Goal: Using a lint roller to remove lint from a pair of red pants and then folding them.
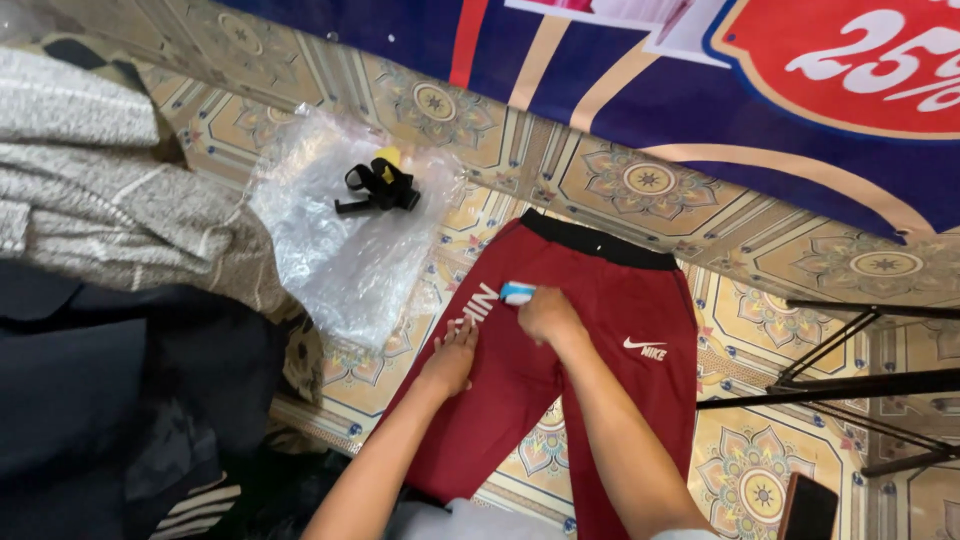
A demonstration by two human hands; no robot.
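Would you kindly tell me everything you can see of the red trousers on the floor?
The red trousers lie flat on the patterned tile floor, black waistband away from the person, legs toward them. The cloth looks soft, like jersey. White printing runs along one leg, and a small white logo sits on the other. The left hand presses flat on one leg beside the printing. The right hand rests near the middle, holding a small blue and white object against the cloth. The leg ends are hidden.
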